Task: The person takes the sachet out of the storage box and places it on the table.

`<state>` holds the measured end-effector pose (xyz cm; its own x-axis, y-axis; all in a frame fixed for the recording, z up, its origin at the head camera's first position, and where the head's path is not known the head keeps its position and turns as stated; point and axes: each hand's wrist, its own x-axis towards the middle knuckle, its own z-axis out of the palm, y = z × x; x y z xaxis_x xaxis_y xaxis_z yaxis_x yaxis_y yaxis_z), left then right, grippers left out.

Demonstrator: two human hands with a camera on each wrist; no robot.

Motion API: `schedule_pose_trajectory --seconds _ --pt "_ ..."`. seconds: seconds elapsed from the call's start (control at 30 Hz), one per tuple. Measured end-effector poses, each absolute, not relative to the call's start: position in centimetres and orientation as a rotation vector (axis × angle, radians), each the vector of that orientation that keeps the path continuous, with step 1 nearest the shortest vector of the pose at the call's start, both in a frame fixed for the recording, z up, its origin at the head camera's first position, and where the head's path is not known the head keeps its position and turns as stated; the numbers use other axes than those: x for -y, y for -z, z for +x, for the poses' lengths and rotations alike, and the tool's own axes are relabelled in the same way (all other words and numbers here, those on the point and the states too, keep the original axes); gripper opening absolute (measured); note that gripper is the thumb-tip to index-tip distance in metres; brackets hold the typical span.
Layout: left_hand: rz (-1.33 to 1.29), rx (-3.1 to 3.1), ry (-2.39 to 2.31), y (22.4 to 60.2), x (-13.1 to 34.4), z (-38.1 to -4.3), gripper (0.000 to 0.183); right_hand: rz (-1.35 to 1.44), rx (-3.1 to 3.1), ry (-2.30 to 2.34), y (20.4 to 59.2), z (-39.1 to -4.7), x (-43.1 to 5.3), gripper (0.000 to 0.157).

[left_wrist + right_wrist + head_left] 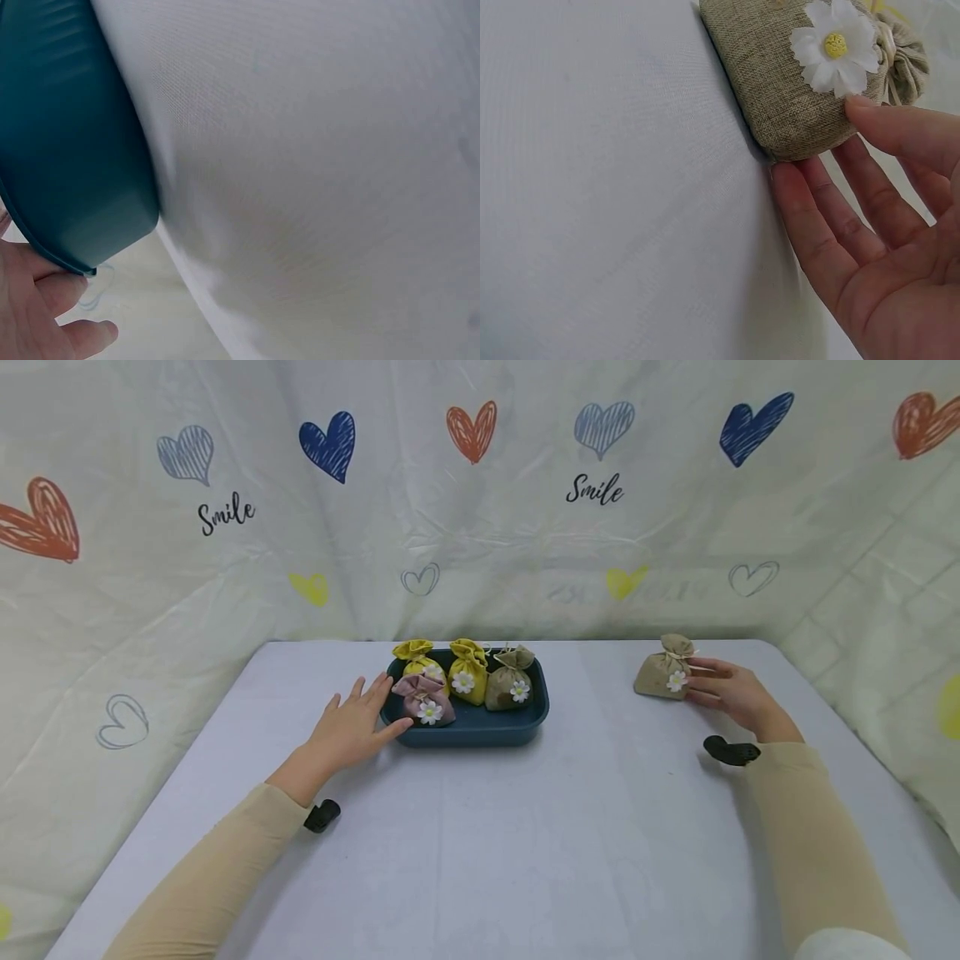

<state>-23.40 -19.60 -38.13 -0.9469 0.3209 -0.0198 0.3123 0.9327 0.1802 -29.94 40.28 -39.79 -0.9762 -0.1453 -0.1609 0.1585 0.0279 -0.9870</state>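
Note:
A dark teal tray (472, 737) holds several small drawstring pouches: a yellow pouch (468, 674) in the middle, another yellow pouch (412, 651) at the back left, a mauve pouch (442, 710) in front of it, and a brown pouch (504, 691) at the right. White flowers decorate them. My left hand (347, 731) touches the tray's left end, fingers spread and straight. Far to the right, a beige burlap pouch (780, 97) stands upright on the table. The fairly straight fingers of my right hand (885, 232) touch its right side, thumb tip at the flower (835, 46).
A white cloth covers the table (480, 852). Behind it hangs a pale curtain (517, 543) printed with hearts and the word Smile. Dark wrist devices show under both wrists, the left device (322, 816) and the right device (731, 752).

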Motion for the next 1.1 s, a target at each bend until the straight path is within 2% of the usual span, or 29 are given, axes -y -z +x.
schedule_pose_trajectory --seconds 0.1,0.2,0.33,0.5,0.8,1.1 --pt "0.498 -3.037 -0.264 38.1 19.6 -23.4 0.092 -0.043 -2.058 2.084 39.7 -29.5 -40.5 0.026" --pt "0.499 -3.037 -0.262 38.1 19.6 -23.4 0.092 -0.076 -2.097 2.058 39.4 -29.2 -40.9 0.025" --pt "0.496 -3.039 -0.262 38.0 19.6 -23.4 0.092 -0.098 -2.188 1.97 39.0 -28.8 -41.3 0.034" --pt "0.489 -3.037 -0.264 38.0 19.6 -23.4 0.092 -0.141 -2.228 1.92 38.8 -28.2 -41.8 0.023" --pt "0.498 -3.028 -0.274 38.3 19.5 -23.5 0.092 -0.184 -2.356 1.794 38.0 -27.4 -42.1 0.024" --pt "0.508 -3.03 -0.266 38.4 19.8 -23.6 0.092 -0.358 -2.246 1.956 36.8 -26.4 -40.8 0.035"
